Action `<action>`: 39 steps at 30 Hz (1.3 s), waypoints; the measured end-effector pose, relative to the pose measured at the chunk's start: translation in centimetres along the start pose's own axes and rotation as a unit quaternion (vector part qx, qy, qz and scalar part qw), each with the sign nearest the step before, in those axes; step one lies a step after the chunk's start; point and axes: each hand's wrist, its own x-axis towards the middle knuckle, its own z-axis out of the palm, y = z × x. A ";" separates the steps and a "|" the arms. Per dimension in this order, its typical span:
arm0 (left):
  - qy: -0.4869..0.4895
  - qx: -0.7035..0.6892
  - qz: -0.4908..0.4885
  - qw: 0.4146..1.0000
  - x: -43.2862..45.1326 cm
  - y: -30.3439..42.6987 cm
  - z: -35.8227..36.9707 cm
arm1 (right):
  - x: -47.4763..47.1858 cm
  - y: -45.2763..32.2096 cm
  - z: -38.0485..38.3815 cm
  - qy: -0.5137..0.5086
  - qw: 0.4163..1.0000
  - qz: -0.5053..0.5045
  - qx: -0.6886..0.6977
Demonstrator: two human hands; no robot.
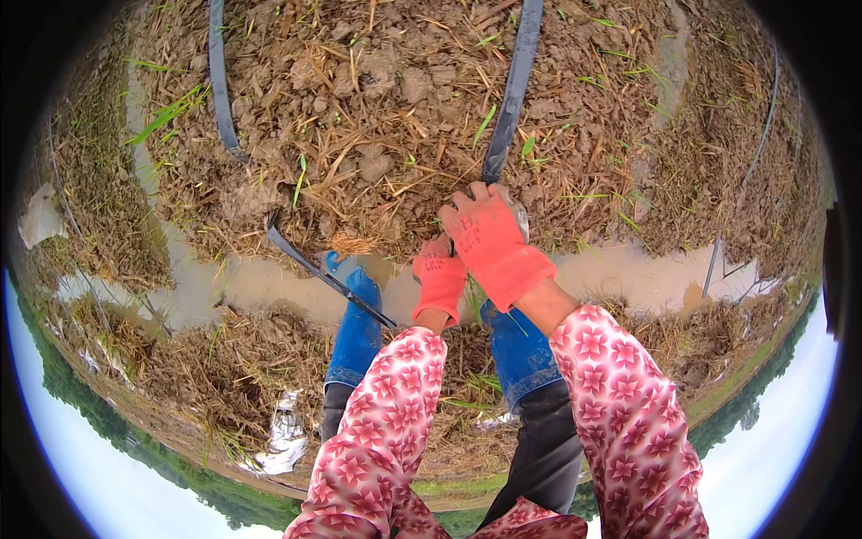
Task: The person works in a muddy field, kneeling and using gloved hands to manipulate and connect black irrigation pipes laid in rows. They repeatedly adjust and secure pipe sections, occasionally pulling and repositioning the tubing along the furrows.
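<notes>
My right hand (495, 236), in a coral knit work glove with a grey palm, is closed around the near end of a flat black drip tape (513, 94). The tape runs away from me over the muddy soil bed (377, 114). Just left of it and lower, my left hand (441, 269) wears a matching glove with its fingers curled close to the right hand. A small dark strip shows by its fingertips; the right hand hides most of it, so I cannot tell if it is gripped.
Another black tape (221, 81) dips into the soil at left. A loose tape end (330, 276) juts over the muddy water furrow (269, 286). My blue boots (360, 330) stand by the furrow. Silvery plastic film (283, 438) lies behind them. Straw and grass shoots cover the bed.
</notes>
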 end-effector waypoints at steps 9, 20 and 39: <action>-0.013 -0.081 0.009 0.997 -1.7 1.8 -0.4 | 4.8 -2.5 5.8 -0.121 0.967 0.018 -0.223; -0.028 -0.325 -0.004 0.945 -1.8 -2.6 9.8 | 4.2 -3.6 5.9 -0.142 0.986 0.044 -0.075; -0.047 -0.279 -0.076 0.956 7.9 4.2 2.9 | 5.5 -2.2 5.8 -0.242 0.957 -0.117 -0.106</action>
